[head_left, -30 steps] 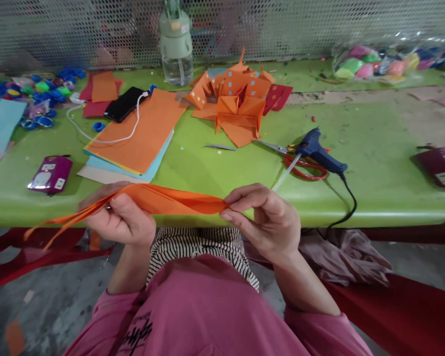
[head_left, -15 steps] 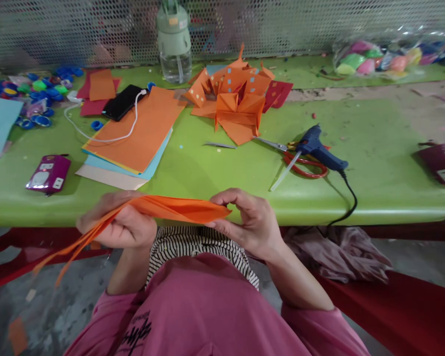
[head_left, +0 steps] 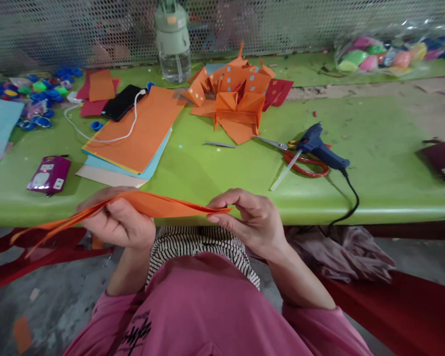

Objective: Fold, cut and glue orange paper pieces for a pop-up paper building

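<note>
Green table [head_left: 374, 143] behind, left hand [head_left: 120, 222], right hand [head_left: 250, 220] pinching folded orange paper [head_left: 163, 205] — underside hidden

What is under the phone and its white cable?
The phone rests on red paper and an orange sheet; its cable crosses that sheet. Below are blue and pale sheets, mostly covered.

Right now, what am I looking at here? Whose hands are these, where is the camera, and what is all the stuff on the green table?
No machine: a person wears a camera on the head, looking down at their own hands. The left hand and right hand each grip an end of a folded orange paper above the lap. On the green table lie a paper stack, a phone with a white cable, folded orange shapes, red scissors, a blue glue gun and a water bottle.
</note>
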Tool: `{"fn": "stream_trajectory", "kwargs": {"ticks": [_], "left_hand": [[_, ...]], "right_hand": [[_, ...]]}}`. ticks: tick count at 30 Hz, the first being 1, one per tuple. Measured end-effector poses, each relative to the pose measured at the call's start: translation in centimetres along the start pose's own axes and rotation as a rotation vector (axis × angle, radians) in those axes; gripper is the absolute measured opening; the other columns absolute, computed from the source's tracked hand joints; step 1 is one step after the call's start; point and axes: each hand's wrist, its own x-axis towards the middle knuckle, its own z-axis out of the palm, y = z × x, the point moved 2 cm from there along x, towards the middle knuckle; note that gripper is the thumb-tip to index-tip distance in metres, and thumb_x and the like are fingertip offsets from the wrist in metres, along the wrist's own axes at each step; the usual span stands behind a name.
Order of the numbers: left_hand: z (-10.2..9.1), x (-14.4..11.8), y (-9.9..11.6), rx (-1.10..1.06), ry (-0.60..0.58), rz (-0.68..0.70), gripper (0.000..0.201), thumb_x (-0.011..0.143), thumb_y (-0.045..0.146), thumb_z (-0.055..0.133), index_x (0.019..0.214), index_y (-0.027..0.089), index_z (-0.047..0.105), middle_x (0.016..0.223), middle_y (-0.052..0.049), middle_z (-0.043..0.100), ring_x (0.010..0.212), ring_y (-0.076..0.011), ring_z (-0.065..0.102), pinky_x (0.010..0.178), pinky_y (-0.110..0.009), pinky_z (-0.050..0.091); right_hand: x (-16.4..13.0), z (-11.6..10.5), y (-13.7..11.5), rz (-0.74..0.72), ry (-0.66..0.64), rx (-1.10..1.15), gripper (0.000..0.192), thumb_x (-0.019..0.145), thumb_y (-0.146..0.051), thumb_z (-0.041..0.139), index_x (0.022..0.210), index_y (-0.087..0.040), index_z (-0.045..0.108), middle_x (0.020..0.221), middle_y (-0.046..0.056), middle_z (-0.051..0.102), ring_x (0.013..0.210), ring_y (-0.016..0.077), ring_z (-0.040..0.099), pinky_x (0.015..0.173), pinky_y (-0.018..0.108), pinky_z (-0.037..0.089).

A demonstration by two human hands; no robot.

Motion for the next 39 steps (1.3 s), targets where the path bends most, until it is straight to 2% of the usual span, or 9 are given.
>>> {"fn": "stream_trajectory", "kwargs": {"ticks": [3, 10, 16, 21, 24, 27, 29, 32, 39], "left_hand": [[-0.2, 0.5, 2.0, -0.071, 0.188, 0.223, 0.022, 0.091, 0.046, 0.056, 0.089, 0.027, 0.044, 0.073, 0.003, 0.048, 0.085, -0.0193, 0.064, 0.072, -0.039, 0.052], [-0.7, 0.3, 2.8, -0.023, 0.003, 0.052, 0.018, 0.095, 0.047, 0.051, 0.088, 0.030, 0.047, 0.081, -0.001, 0.060, 0.102, -0.0299, 0.067, 0.073, -0.048, 0.054], [0.0, 0.7, 0.5, -0.058, -0.044, 0.042, 0.029, 0.091, 0.054, 0.059, 0.096, 0.025, 0.058, 0.088, 0.001, 0.059, 0.089, -0.0180, 0.063, 0.089, -0.039, 0.053], [1.2, 0.5, -1.3, -0.452, -0.329, -0.414, 0.054, 0.082, 0.076, 0.054, 0.099, 0.025, 0.064, 0.093, -0.003, 0.066, 0.091, -0.0188, 0.065, 0.082, -0.035, 0.056], [1.5, -0.6, -1.5, -0.669, -0.604, -0.613, 0.077, 0.060, 0.094, 0.055, 0.098, 0.028, 0.067, 0.090, -0.005, 0.070, 0.088, -0.0239, 0.069, 0.073, -0.039, 0.060], [1.9, -2.3, -1.3, -0.734, -0.788, -0.647, 0.076, 0.045, 0.079, 0.081, 0.101, 0.029, 0.067, 0.094, -0.006, 0.073, 0.095, -0.0279, 0.071, 0.075, -0.041, 0.062], [2.5, -3.3, -1.1, -0.764, -0.837, -0.690, 0.063, 0.053, 0.060, 0.089, 0.102, 0.028, 0.068, 0.094, -0.005, 0.074, 0.097, -0.0270, 0.071, 0.081, -0.042, 0.061], [3.3, -4.3, -0.6, -0.773, -0.746, -0.781, 0.037, 0.066, 0.046, 0.087, 0.089, 0.024, 0.070, 0.085, -0.002, 0.073, 0.085, -0.0216, 0.072, 0.080, -0.040, 0.062], [3.0, -4.1, -0.1, -0.749, -0.487, -1.007, 0.025, 0.062, 0.034, 0.091, 0.078, 0.026, 0.073, 0.078, 0.007, 0.072, 0.071, -0.0094, 0.068, 0.060, -0.021, 0.057]], "right_hand": [[0.0, -0.2, 0.0, -0.009, 0.023, -0.008, 0.012, 0.080, -0.031, 0.079, 0.084, -0.022, 0.073, 0.078, 0.000, 0.076, 0.069, 0.0128, 0.070, 0.066, 0.024, 0.055], [-0.1, -0.4, 0.4, 0.041, 0.085, 0.020, 0.013, 0.083, -0.035, 0.077, 0.081, -0.023, 0.076, 0.078, 0.002, 0.077, 0.067, 0.0142, 0.071, 0.065, 0.026, 0.058], [0.0, -0.3, 1.8, 0.128, 0.152, 0.014, 0.020, 0.084, -0.041, 0.075, 0.082, -0.022, 0.073, 0.074, 0.001, 0.074, 0.064, 0.0119, 0.065, 0.055, 0.023, 0.051], [0.5, -0.1, 3.4, 0.172, 0.242, 0.081, 0.026, 0.081, -0.047, 0.076, 0.082, -0.021, 0.071, 0.073, 0.001, 0.073, 0.064, 0.0121, 0.064, 0.059, 0.025, 0.054], [0.8, -0.1, 3.7, 0.202, 0.260, 0.142, 0.028, 0.079, -0.047, 0.077, 0.081, -0.021, 0.070, 0.072, 0.001, 0.073, 0.063, 0.0117, 0.064, 0.060, 0.025, 0.054], [1.0, 0.2, 3.6, 0.239, 0.254, 0.226, 0.029, 0.078, -0.048, 0.078, 0.079, -0.020, 0.068, 0.071, 0.002, 0.073, 0.062, 0.0114, 0.064, 0.059, 0.025, 0.056], [1.1, 0.5, 3.6, 0.248, 0.237, 0.247, 0.030, 0.077, -0.048, 0.079, 0.078, -0.021, 0.067, 0.072, 0.002, 0.074, 0.062, 0.0114, 0.065, 0.060, 0.024, 0.057], [0.9, 1.0, 3.8, 0.246, 0.208, 0.229, 0.031, 0.076, -0.049, 0.080, 0.079, -0.020, 0.068, 0.074, 0.002, 0.074, 0.066, 0.0125, 0.068, 0.064, 0.025, 0.059], [0.2, 0.9, 3.5, 0.268, 0.135, 0.232, 0.011, 0.088, -0.034, 0.072, 0.084, -0.025, 0.068, 0.082, -0.001, 0.076, 0.077, 0.0103, 0.071, 0.072, 0.020, 0.057]]}}
